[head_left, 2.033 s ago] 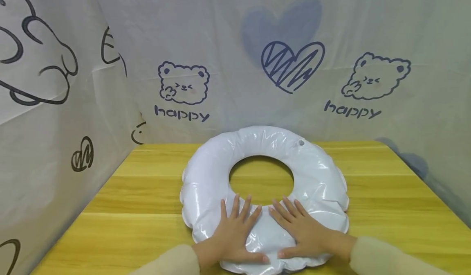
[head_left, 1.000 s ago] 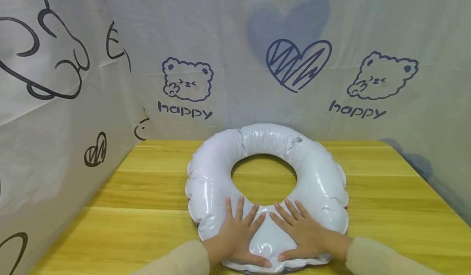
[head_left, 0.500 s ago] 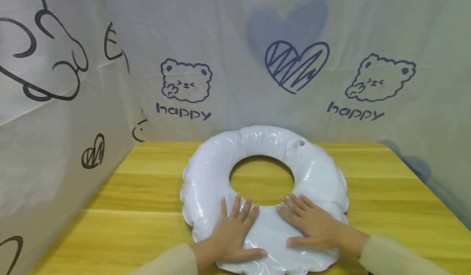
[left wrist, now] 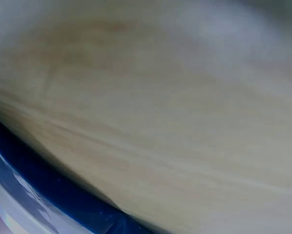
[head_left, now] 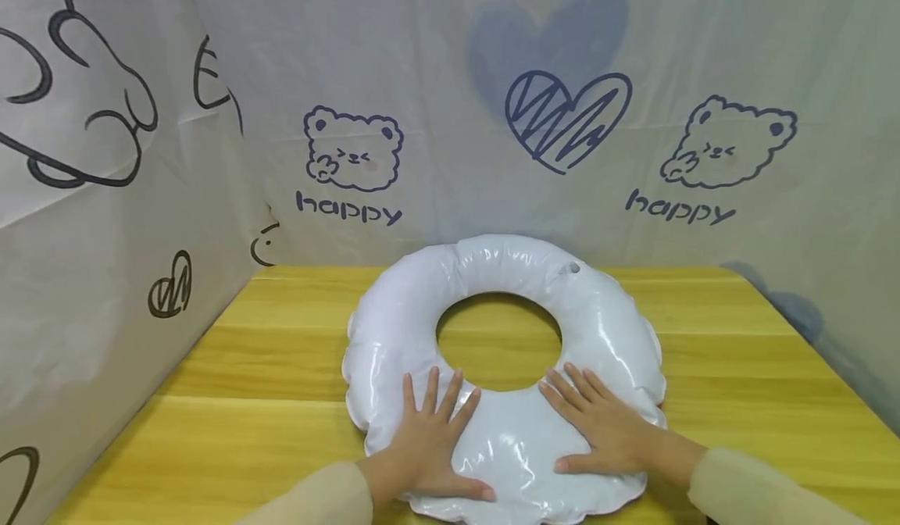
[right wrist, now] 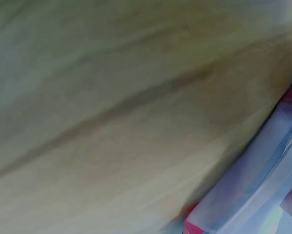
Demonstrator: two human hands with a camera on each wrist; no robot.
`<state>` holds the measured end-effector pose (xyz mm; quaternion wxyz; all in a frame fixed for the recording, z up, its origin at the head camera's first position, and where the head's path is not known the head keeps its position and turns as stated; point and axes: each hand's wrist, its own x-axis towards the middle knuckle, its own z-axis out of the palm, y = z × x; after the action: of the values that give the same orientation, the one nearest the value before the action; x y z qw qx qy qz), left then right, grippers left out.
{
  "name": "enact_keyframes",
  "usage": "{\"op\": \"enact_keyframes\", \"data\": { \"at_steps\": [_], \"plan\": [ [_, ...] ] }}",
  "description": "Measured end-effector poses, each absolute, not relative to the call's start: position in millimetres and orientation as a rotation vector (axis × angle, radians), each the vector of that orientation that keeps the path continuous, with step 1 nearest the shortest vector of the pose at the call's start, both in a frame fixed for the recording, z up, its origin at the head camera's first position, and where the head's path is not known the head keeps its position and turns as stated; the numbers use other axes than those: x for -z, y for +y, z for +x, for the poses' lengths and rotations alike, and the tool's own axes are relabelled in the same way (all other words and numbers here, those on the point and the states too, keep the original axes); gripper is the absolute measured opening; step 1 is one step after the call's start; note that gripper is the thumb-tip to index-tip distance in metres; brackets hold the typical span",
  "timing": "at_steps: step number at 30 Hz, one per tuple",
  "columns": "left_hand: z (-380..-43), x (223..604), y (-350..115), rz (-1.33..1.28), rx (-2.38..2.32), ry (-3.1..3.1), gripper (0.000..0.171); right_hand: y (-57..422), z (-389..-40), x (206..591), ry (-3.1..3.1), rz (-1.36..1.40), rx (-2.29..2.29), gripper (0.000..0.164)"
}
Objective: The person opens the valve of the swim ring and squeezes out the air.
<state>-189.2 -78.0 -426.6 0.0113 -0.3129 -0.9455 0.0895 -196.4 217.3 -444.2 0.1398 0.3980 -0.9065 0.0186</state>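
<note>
A white, glossy inflatable swim ring (head_left: 401,314) lies flat on the table, with a small round valve (head_left: 574,268) at its far right. My left hand (head_left: 430,448) rests on the near-left part of the ring, palm down with fingers spread. On the near-right part, my right hand (head_left: 606,425) presses down the same way, its fingertips close to the hole. Bare ring surface shows between the two thumbs. The left wrist view catches a dark blue edge of the swim ring (left wrist: 53,190); red patches show along its side (right wrist: 253,165) in the right wrist view.
The yellow wood-grain table (head_left: 281,369) shows around the ring and through its hole. A pale cloth backdrop (head_left: 436,80) with printed bears and hearts hangs behind, and another cloth panel (head_left: 84,298) stands along the left side.
My hands have slid apart across the ring, the left one leftward and the right one rightward. The ring shifts slightly and its surface dents change, but it stays in about the same place.
</note>
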Motion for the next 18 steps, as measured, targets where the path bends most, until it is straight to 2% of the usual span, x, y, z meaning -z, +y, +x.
{"op": "enact_keyframes", "data": {
  "at_steps": [18],
  "plan": [
    [-192.9, 423.2, -72.5, -0.942, -0.459, -2.986, 0.114, 212.5, -200.7, 442.1, -2.792, 1.138, -0.053, 0.088]
  ]
}}
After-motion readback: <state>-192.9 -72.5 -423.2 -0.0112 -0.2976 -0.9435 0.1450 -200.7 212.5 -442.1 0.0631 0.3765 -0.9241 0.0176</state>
